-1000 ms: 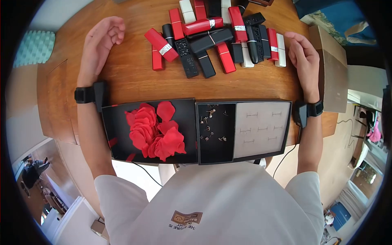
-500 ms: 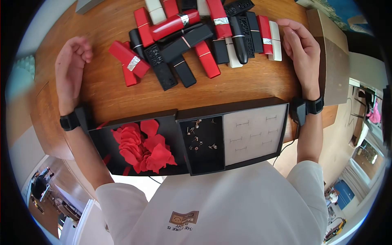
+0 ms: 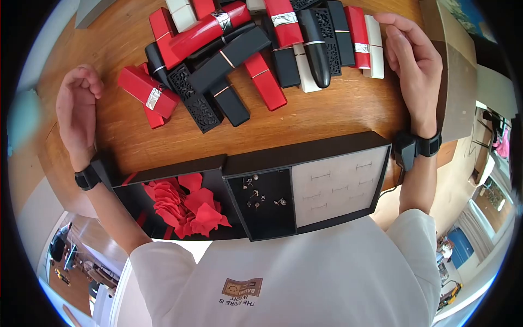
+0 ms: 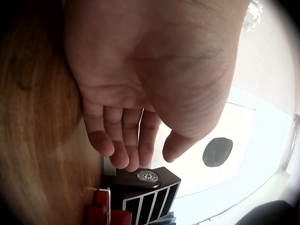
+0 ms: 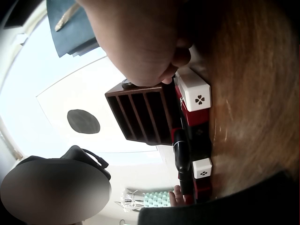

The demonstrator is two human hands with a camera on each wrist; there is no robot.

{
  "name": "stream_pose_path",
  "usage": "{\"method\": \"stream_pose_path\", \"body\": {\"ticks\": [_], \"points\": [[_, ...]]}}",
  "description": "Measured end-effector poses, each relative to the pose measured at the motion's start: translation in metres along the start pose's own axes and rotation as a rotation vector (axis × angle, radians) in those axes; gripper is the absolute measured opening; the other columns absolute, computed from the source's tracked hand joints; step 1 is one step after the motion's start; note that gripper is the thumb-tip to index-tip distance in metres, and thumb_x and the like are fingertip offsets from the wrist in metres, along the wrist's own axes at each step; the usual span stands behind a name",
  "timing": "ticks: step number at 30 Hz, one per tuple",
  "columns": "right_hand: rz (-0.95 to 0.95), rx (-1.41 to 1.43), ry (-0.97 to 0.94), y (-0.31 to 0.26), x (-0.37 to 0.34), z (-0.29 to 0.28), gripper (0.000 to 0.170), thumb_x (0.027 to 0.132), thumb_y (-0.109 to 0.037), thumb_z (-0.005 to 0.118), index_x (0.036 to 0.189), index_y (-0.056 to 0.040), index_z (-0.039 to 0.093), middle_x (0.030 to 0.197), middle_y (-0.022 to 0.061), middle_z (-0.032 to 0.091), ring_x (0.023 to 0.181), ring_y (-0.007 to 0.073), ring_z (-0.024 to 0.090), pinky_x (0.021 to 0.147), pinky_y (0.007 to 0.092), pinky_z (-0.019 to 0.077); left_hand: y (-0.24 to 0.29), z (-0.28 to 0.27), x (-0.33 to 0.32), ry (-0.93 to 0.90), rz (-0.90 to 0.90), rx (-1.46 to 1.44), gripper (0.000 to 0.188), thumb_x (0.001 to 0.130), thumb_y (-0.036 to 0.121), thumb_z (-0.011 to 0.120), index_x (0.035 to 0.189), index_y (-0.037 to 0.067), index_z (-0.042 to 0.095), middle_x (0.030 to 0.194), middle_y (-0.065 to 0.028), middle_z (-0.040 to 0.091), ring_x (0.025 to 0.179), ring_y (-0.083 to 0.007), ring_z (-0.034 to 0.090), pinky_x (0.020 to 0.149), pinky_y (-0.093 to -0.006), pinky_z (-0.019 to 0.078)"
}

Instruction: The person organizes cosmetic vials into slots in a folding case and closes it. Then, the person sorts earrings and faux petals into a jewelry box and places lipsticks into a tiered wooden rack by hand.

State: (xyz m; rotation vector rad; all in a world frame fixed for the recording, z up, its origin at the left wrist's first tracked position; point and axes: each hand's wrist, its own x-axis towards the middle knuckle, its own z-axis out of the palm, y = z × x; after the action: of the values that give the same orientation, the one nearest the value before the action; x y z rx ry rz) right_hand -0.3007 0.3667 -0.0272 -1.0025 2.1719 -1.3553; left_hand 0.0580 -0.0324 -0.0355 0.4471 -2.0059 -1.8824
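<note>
My left hand [image 3: 79, 111] rests on its side on the wooden table, fingers loosely curled with nothing in them. To its right lies a pile of lipstick tubes in red, black and white, a red lipstick tube [image 3: 148, 94] being nearest. My right hand [image 3: 417, 76] rests at the pile's other end, its relaxed fingers right beside a white lipstick tube [image 3: 373, 48] and holding nothing. Close to my body sits a black box [image 3: 308, 143] with small earrings [image 3: 256, 197] in one compartment and a slitted grey pad [image 3: 340, 191] in the other. Left of it, a black tray [image 3: 163, 173] holds red petals [image 3: 182, 204].
A cardboard box [image 3: 457, 82] stands just right of my right hand. Beyond the pile is a dark slotted organizer [image 5: 143, 115]. A grey box edge [image 3: 92, 12] shows at the table's far left. Each wrist wears a black strapped camera [image 3: 406, 150].
The head view has shifted, so the pile and boxes sit further left, and the boxes lower in view. Both hands keep much the same pose beside the pile; nothing was picked up.
</note>
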Motion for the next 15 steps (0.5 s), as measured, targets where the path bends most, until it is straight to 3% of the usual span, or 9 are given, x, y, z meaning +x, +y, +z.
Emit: {"method": "stream_pose_path", "body": {"ticks": [9,11,15], "points": [[0.009,0.034,0.006,0.0053,0.0015,0.0000,0.028,0.110,-0.015,0.055,0.132,-0.0042,0.069,0.074,-0.0104,0.044,0.066,-0.0002,0.036,0.058,0.0184,0.0260,0.0008,0.0058,0.0023,-0.032,0.014,-0.004,0.049,0.108,0.039,0.047,0.128,-0.004,0.060,0.113,-0.0103,0.060,0.094,-0.0167,0.053,0.084,-0.0310,0.0411],[0.010,0.097,0.001,0.0056,0.0022,-0.0013,0.026,0.107,-0.013,0.059,0.126,-0.0015,0.073,0.076,-0.0086,0.053,0.067,0.0004,0.042,0.060,0.0182,0.0328,0.0026,0.0088,0.0031,-0.051,0.021,-0.025,0.047,0.109,0.036,0.046,0.128,-0.004,0.060,0.115,-0.0100,0.062,0.096,-0.0171,0.055,0.085,-0.0309,0.0424],[-0.003,0.069,-0.003,0.0110,0.0038,-0.0029,0.027,0.108,-0.015,0.058,0.127,-0.0016,0.072,0.076,-0.0092,0.051,0.068,0.0004,0.042,0.061,0.0182,0.0330,0.0005,0.0076,0.0066,-0.070,0.009,-0.094,0.044,0.110,0.032,0.048,0.129,-0.006,0.061,0.117,-0.0102,0.067,0.099,-0.0167,0.060,0.086,-0.0297,0.0452]]}}
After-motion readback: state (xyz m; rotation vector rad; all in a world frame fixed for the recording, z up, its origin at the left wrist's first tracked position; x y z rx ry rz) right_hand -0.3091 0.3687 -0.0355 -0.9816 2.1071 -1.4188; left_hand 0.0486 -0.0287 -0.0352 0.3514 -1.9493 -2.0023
